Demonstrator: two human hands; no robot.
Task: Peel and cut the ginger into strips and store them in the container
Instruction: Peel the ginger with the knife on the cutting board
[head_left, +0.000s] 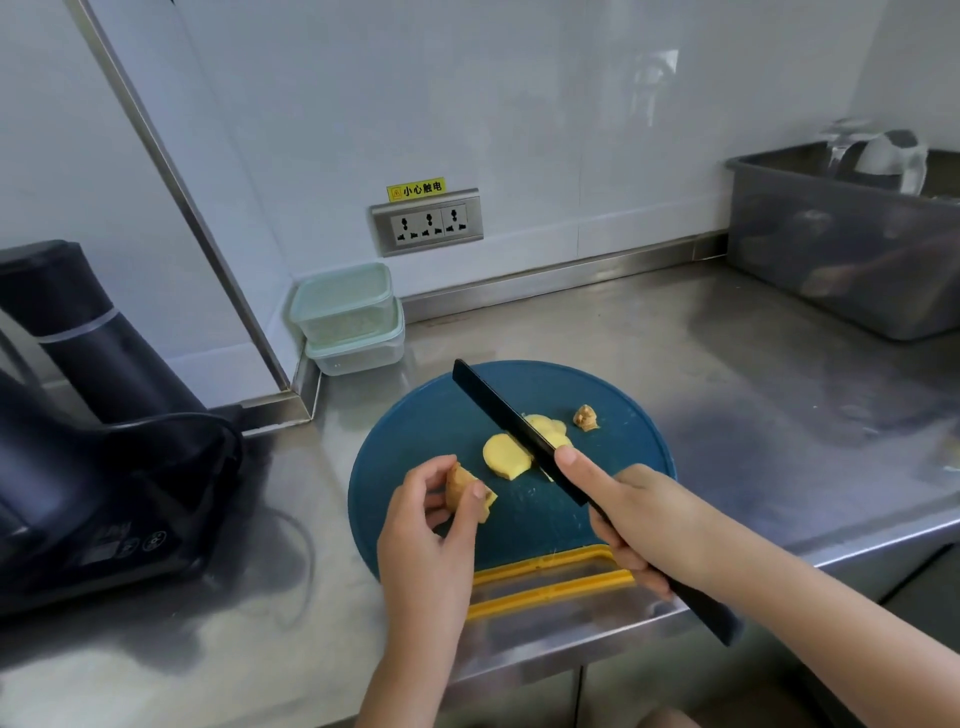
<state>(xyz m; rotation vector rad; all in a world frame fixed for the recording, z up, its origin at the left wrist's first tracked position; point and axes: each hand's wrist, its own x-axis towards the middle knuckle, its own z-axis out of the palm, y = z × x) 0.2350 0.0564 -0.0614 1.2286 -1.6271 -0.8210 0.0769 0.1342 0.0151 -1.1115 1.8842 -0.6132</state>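
Observation:
A round blue cutting board (441, 415) with a yellow handle lies on the steel counter. My left hand (431, 525) pinches a piece of ginger with skin (462, 486) just above the board's left part. My right hand (631, 514) grips a black knife (509, 426), forefinger laid along its spine, the blade slanting over the peeled yellow ginger slices (506, 456). A small brown ginger scrap (586, 418) lies to the right of the blade. Two stacked clear containers with pale green lids (348, 317) stand in the back corner.
A dark appliance (78, 441) with a cable fills the left of the counter. A grey plastic bin (852, 244) with glassware stands at the back right. A wall socket panel (428, 222) sits behind the board. The counter's front edge runs below my hands.

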